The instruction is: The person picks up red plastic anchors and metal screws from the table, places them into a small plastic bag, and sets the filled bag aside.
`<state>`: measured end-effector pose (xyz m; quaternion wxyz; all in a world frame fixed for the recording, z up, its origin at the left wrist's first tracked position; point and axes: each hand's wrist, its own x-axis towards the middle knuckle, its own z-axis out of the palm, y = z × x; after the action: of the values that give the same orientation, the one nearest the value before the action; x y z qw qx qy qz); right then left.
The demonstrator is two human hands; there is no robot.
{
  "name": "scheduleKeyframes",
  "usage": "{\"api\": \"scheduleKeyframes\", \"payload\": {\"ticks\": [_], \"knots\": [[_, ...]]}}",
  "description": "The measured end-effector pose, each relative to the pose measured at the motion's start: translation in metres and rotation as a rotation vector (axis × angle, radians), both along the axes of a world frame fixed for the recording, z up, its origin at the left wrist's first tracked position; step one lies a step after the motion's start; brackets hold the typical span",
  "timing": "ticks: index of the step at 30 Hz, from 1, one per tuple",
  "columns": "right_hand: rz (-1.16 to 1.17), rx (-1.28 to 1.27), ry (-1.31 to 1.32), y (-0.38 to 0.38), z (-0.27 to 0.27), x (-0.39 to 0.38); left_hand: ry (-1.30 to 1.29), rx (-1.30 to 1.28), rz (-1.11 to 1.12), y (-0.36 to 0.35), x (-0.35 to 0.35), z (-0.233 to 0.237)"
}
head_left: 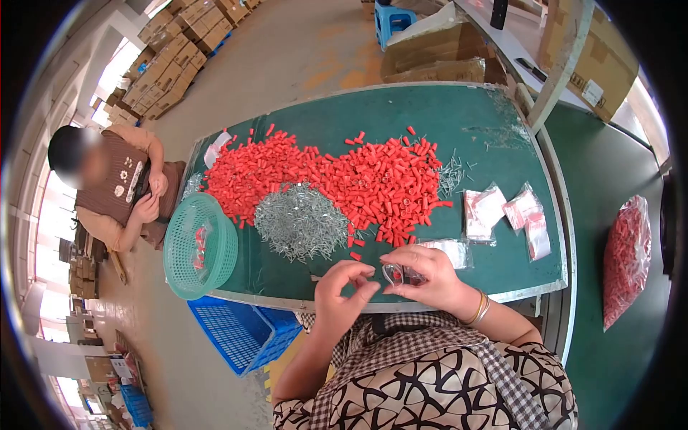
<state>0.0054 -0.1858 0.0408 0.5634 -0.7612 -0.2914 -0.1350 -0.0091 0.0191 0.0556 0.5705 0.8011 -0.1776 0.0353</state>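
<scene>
My right hand (430, 278) is closed on a small clear plastic bag (393, 274), whose mouth faces left; a bit of red shows by the fingers. Close beside it, my left hand (342, 292) is curled with thumb and forefinger drawn together; anything between them is too small to make out. Just beyond my hands, a heap of red plastic caps (380, 190) spreads over the green table (287, 118). Against its near side lies a pile of small silver screws or nails (299, 222). Flat clear bags (448, 251) lie beyond my right hand.
A green mesh basket (188, 247) holding a bag with red pieces stands at the table's left edge, above a blue crate (233, 333). More packets (527, 215) lie right. A large bag of red pieces (628, 261) is at far right. Another person (129, 179) sits left.
</scene>
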Motion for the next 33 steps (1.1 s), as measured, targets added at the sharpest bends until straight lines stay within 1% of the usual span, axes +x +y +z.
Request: {"api": "scheduleKeyframes", "payload": {"ticks": [1, 3, 5, 8, 11, 14, 15, 18, 21, 23, 26, 29, 33], "knots": [[-0.011, -0.018, 0.012, 0.0, 0.0, 0.0, -0.057, 0.02, -0.012, -0.003, -0.003, 0.005], [-0.063, -0.065, 0.016, 0.003, 0.0, -0.002, -0.123, 0.094, 0.053, -0.016, -0.009, 0.012], [-0.139, -0.126, -0.001, 0.008, -0.004, -0.003, -0.189, 0.133, 0.123, -0.03, -0.012, 0.006], [-0.184, -0.187, 0.012, 0.011, -0.009, -0.004, -0.057, 0.086, 0.179, -0.033, -0.01, -0.011], [-0.134, -0.101, 0.243, 0.009, 0.009, -0.008, -0.048, 0.112, 0.199, -0.027, -0.005, -0.005], [0.015, 0.117, 0.397, 0.0, -0.003, -0.004, -0.106, 0.178, 0.104, -0.015, 0.002, -0.006], [0.048, 0.24, 0.616, -0.002, 0.005, -0.005, -0.103, 0.191, 0.079, -0.013, 0.003, -0.004], [-0.001, 0.16, 0.534, -0.003, -0.009, -0.004, -0.077, 0.199, 0.03, -0.013, 0.005, 0.0], [-0.012, 0.122, 0.546, -0.002, -0.007, -0.004, -0.062, 0.187, 0.025, -0.015, 0.007, -0.001], [-0.003, 0.131, 0.514, 0.0, -0.006, -0.006, -0.099, 0.227, 0.0, -0.015, 0.011, -0.007], [0.005, 0.14, 0.496, 0.001, -0.005, -0.007, -0.052, 0.198, 0.035, -0.018, 0.009, -0.003], [-0.006, 0.105, 0.459, 0.001, -0.005, -0.008, -0.067, 0.226, 0.019, -0.019, 0.009, -0.001], [-0.032, 0.107, 0.467, -0.001, -0.008, -0.008, 0.037, 0.157, 0.019, -0.012, 0.009, 0.002]]}}
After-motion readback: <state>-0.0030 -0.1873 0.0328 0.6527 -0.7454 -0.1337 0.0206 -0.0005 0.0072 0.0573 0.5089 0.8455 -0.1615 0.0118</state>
